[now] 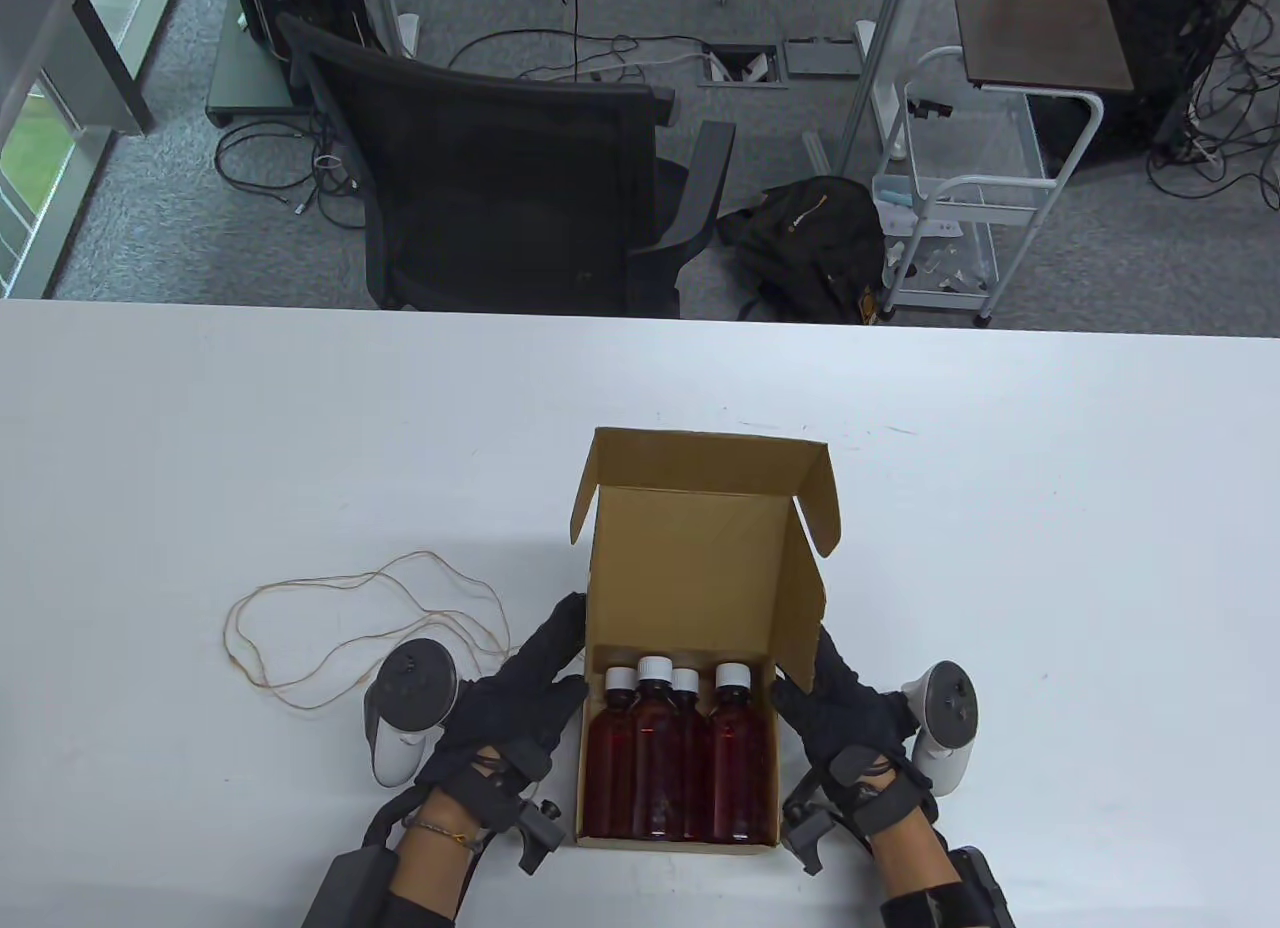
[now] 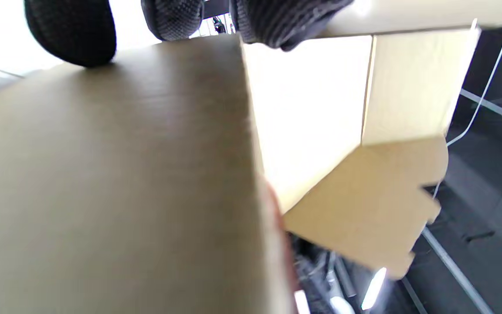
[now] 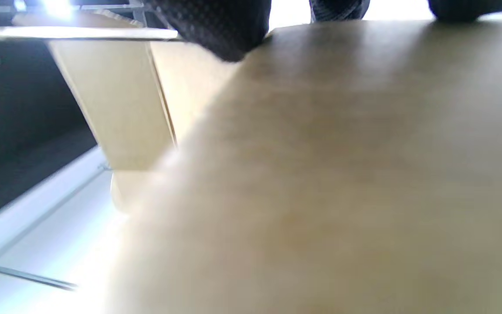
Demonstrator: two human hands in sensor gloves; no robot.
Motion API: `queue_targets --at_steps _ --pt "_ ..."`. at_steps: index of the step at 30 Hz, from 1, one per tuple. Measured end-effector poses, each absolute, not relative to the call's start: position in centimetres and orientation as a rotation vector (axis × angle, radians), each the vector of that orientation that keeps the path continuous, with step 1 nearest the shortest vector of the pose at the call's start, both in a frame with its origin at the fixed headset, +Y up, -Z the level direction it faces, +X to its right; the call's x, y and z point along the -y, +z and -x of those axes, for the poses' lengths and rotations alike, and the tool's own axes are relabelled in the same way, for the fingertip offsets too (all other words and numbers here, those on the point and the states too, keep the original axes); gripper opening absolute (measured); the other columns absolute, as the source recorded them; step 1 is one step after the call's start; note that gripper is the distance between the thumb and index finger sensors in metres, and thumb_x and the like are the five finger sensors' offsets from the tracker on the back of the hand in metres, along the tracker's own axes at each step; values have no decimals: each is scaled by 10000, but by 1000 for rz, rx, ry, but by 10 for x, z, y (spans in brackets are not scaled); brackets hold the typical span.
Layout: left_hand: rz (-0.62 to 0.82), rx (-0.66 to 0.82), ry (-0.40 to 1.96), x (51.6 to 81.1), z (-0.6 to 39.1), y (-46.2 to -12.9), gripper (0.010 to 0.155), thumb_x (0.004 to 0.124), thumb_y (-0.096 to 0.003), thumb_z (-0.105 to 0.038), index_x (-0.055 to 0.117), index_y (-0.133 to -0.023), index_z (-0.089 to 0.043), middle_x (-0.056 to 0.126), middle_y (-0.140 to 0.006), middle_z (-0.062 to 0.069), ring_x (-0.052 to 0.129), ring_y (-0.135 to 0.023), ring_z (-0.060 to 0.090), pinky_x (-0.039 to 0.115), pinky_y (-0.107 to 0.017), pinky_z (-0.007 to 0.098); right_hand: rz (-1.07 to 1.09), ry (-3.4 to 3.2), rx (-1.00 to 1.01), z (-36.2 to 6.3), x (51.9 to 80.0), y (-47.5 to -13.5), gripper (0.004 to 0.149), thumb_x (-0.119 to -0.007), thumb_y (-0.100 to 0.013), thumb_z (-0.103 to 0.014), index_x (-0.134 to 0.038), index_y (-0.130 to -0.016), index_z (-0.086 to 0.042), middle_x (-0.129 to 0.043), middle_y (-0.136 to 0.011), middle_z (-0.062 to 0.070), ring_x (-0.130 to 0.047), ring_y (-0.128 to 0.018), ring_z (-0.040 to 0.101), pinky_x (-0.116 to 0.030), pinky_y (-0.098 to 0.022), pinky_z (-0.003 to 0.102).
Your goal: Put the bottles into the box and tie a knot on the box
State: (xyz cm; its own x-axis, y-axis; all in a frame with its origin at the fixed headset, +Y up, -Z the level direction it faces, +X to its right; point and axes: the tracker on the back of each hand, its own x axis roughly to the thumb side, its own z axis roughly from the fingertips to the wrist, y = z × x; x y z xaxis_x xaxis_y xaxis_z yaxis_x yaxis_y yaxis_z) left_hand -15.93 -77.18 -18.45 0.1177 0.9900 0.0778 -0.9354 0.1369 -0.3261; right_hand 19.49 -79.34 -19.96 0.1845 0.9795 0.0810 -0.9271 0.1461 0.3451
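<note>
Box (image 1: pixel 700 568), cardboard, lid raised, lower centre of frame: four amber bottles (image 1: pixel 680 758) inside. Left hand (image 1: pixel 515 693) and right hand (image 1: pixel 845 708) flat-fingered against its sides. String (image 1: pixel 350 618) at left.

A broad white table (image 1: pixel 300 448) fills the near half of the table view; beyond its far edge lies grey carpet (image 1: pixel 1120 268), strewn with black cables (image 1: pixel 290 168); a black mesh-backed office chair (image 1: pixel 500 168) faces the table; beside it slumps a black backpack (image 1: pixel 810 238), then a white wire trolley (image 1: pixel 960 208); daylight enters through a window (image 1: pixel 30 158) at the left.
</note>
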Motion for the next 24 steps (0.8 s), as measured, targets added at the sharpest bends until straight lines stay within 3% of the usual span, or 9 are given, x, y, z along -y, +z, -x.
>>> queue_targets --at_steps 4,8,12,15,20,24 --pt "213 277 1551 775 164 -185 619 724 -562 -275 539 -1151 -312 631 -1258 38 646 -1099 537 680 -607 801 -324 1241 -199 -195 799 -201 556 -644 -514 -179 -583 -1056 -287 -591 -1121 47 -441 -1006 500 -377 -526 829" --pt "207 282 1521 773 162 -185 625 780 -559 -324 544 -1137 -296 664 -1239 35 653 -1101 526 674 -607 803 -326 1323 -196 -195 798 -201 550 -689 -518 -206 -592 -1056 -265 -628 -1102 78 -471 -1002 479 -421 -533 812" --pt "199 297 1486 771 160 -185 740 823 -530 -249 456 -1170 -314 688 -1221 27 656 -1100 522 674 -623 791 -337 1358 -199 -194 796 -201 561 -714 -505 -177 -613 -1051 -254 -616 -1104 96 -457 -1001 480 -426 -544 805" --pt "199 307 1446 771 159 -185 668 838 -509 -196 607 -1127 -304 702 -1216 51 642 -1103 511 673 -641 765 -346 1401 -194 -194 793 -201 557 -712 -487 -135 -661 -1032 -234 -603 -1106 112 -448 -994 489 -442 -556 788" --pt "238 315 1386 771 159 -186 598 850 -491 -167 736 -1068 -277 596 -1256 123 621 -1105 512 687 -664 716 -341 1432 -199 -194 793 -201 547 -709 -477 -127 -687 -1021 -185 -504 -1125 139 -424 -983 483 -470 -584 730" --pt "277 311 1421 773 163 -185 628 866 -490 -165 724 -1091 -283 476 -1283 180 555 -1110 556 622 -699 708 -326 1453 -191 -197 792 -200 565 -729 -478 -139 -655 -1038 -147 -485 -1121 176 -435 -965 513 -500 -596 701"
